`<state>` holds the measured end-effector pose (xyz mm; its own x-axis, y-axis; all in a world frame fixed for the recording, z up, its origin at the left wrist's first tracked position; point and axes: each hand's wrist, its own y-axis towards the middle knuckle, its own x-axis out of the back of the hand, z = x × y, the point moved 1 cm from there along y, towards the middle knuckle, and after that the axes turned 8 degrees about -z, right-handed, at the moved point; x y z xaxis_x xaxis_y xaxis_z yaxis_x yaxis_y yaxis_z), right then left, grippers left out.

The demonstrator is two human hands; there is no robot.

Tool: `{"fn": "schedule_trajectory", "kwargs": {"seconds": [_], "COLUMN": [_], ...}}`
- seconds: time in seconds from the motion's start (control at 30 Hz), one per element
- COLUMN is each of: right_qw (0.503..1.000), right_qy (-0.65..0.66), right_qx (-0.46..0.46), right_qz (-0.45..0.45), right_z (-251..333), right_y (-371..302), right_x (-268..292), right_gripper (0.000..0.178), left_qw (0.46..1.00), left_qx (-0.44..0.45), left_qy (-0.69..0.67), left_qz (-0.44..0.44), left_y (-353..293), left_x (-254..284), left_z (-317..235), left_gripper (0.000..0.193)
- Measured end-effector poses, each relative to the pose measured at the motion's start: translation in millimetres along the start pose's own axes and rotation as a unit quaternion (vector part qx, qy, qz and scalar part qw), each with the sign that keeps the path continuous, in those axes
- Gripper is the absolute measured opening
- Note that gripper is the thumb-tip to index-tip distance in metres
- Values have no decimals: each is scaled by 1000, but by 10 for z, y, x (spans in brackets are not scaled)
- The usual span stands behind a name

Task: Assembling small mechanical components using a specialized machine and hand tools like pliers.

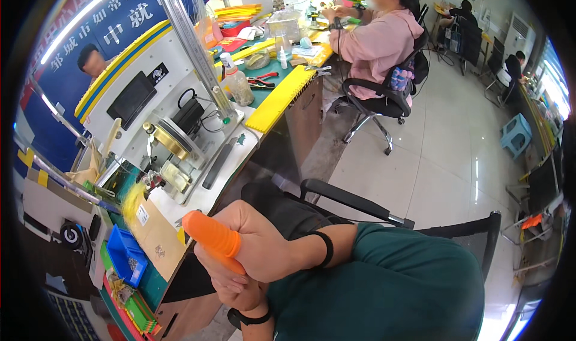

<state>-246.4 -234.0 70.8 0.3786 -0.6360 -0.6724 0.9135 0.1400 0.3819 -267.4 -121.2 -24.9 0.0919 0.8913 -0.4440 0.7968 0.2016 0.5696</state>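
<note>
My two hands are pressed together in front of me, low in the middle. An orange ribbed finger cot (213, 234) points out to the left from them, with a second orange part just below it. Which hand's finger is inside is hidden. My right hand (261, 239), with a black band at its wrist, is closed against the cot's open end. Underneath, my left hand (235, 290) has its fingers curled, a dark watch (249, 319) on its wrist; what it grips does not show.
Left stands a workbench with a brass-coloured wheel device (168, 140), a dark bar (220, 162), a brown paper sheet (157, 236) and a blue bin (125, 254). A yellow strip (279, 99) lines the bench edge. My chair's armrest (351, 200) is close by; a person in pink sits beyond.
</note>
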Motion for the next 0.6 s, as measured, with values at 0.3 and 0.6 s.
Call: {"fn": "schedule_trajectory", "kwargs": {"seconds": [0.3,0.6], "right_qw": [991,962], "right_qy": [125,-1], "right_qx": [18,57], "right_qz": [53,266], "right_z": [-169,20], "right_y": [108,174], "right_x": [95,54], "right_gripper": [43,18], "left_qw": [968,938], "left_qx": [45,-68], "left_qy": [247,325], "left_qz": [-11,101], "left_y": [106,-5], "left_x": [18,335], "left_z": [-110,-15], "left_gripper": [40,52]}}
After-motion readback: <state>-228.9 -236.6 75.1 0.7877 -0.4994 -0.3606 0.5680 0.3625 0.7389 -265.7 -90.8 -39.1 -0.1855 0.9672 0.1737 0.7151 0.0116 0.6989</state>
